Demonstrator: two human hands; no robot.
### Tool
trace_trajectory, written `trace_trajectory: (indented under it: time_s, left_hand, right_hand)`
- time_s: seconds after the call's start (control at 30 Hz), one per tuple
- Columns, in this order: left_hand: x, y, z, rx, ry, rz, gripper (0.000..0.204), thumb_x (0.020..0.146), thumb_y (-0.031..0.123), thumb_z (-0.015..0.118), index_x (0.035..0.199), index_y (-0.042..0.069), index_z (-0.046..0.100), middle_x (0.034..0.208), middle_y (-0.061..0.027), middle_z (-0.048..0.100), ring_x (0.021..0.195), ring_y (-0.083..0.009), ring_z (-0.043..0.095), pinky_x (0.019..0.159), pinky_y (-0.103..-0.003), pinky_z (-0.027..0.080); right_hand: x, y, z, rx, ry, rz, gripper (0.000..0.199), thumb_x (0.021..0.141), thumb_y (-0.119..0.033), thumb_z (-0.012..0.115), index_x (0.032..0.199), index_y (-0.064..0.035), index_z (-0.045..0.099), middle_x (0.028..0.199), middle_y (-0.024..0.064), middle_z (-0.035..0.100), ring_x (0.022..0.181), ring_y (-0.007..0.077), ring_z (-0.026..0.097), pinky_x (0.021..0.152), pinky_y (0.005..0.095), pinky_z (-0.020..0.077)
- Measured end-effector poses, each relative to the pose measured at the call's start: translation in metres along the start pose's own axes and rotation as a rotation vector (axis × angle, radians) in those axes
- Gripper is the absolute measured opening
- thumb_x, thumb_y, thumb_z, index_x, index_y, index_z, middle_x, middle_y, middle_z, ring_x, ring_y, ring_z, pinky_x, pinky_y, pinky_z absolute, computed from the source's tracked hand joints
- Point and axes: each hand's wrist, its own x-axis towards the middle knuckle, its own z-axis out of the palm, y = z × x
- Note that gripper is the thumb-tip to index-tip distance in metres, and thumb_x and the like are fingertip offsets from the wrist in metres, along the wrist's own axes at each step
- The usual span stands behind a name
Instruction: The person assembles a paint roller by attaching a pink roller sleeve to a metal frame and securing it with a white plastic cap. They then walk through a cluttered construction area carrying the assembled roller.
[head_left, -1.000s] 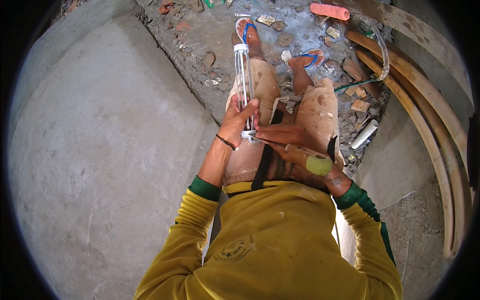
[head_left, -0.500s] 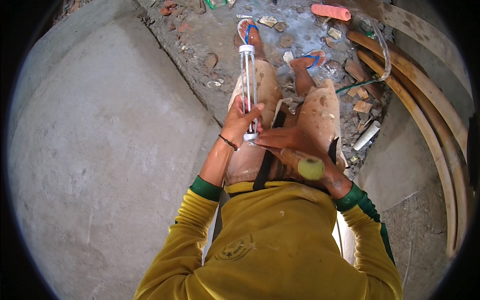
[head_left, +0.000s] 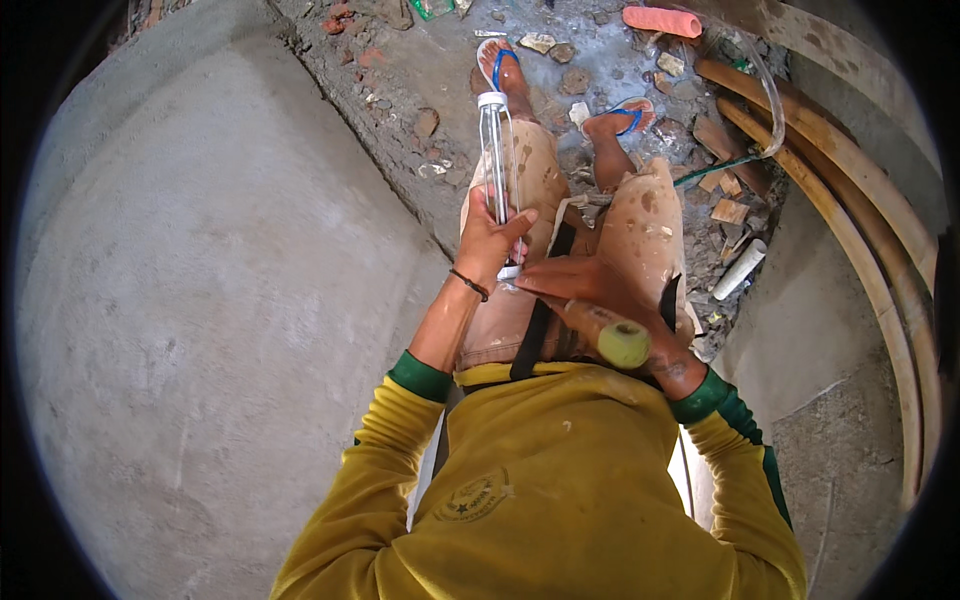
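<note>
My left hand (head_left: 490,240) grips the lower part of a long clear tube (head_left: 493,150) with white caps, held upright over my left thigh. My right hand (head_left: 580,285) is closed around a tool with a wooden handle and a yellow-green butt end (head_left: 622,343). The tool's front end sits at the tube's lower cap (head_left: 510,272), hidden under my fingers. I am seated, wearing a yellow long-sleeved shirt, stained beige shorts and blue flip-flops (head_left: 497,60).
A large rough concrete surface (head_left: 200,300) fills the left. Rubble and broken bricks litter the ground ahead. Curved wooden planks (head_left: 850,170) run along the right, with a clear hose (head_left: 765,100), a short white pipe piece (head_left: 740,268) and an orange cylinder (head_left: 660,20).
The tube has shifted slightly to the right in my left hand. The tool's handle end has come a little closer to my body.
</note>
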Motion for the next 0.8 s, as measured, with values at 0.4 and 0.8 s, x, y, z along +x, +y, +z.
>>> trace_trajectory:
  time_s: [0.4,0.8]
  left_hand:
    - [0.006,0.008,-0.020,-0.267,-0.185,-0.138,0.020,0.090,0.025,0.065,0.087,0.008,0.054,0.059,-0.0047,0.057,0.056,-0.0200,0.066,0.048,-0.029,0.056]
    - [0.018,-0.002,-0.008,0.036,-0.116,-0.112,0.042,0.087,0.048,0.065,0.073,0.011,0.049,0.055,-0.0010,0.050,0.044,-0.0112,0.051,0.039,-0.025,0.039]
  right_hand:
    - [0.002,0.012,0.028,-0.209,0.118,-0.139,0.026,0.077,-0.011,0.059,0.102,-0.0046,0.062,0.097,0.0095,0.064,0.085,0.0285,0.065,0.069,0.0359,0.0523]
    - [0.000,0.019,0.029,-0.336,0.041,-0.162,0.029,0.076,-0.006,0.058,0.104,-0.0044,0.060,0.099,0.0095,0.064,0.088,0.0299,0.064,0.070,0.0369,0.0528]
